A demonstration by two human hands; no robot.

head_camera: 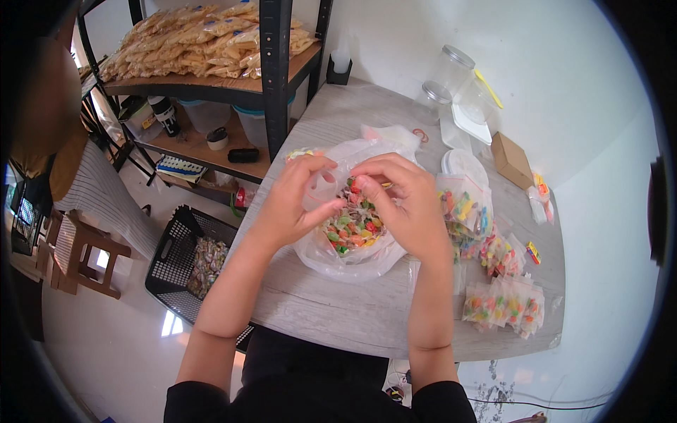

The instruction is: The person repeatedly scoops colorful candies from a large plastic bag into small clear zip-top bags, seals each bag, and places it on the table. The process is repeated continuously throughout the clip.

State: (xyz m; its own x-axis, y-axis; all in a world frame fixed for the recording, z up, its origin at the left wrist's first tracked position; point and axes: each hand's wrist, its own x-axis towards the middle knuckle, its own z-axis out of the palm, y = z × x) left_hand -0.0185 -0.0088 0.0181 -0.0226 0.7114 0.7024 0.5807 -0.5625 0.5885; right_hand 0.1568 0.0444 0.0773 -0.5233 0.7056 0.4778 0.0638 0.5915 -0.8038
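Note:
A white plastic bag (pixel 338 267) stands wide open on the wood-grain table, with individually wrapped colourful candies (pixel 351 232) inside. Over its left side, my left hand (pixel 296 195) holds a small clear zip bag (pixel 320 190) by its edge, between thumb and fingers. My right hand (pixel 399 198) is over the bag's right side, its thumb and fingertips pinching a red wrapped candy (pixel 357 184). Filled zip bags of gummy candies (pixel 463 203) lie right of my right hand, and smaller filled zip bags (pixel 505 304) lie near the table's right front.
Clear jars (pixel 436 95), a cardboard box (pixel 512 160) and round lids (pixel 465 165) are at the back right. A black shelf (pixel 275 79) with bagged snacks rises at the left. Below the table's left edge is a black crate (pixel 169 264) of wrapped candies. A person stands at far left.

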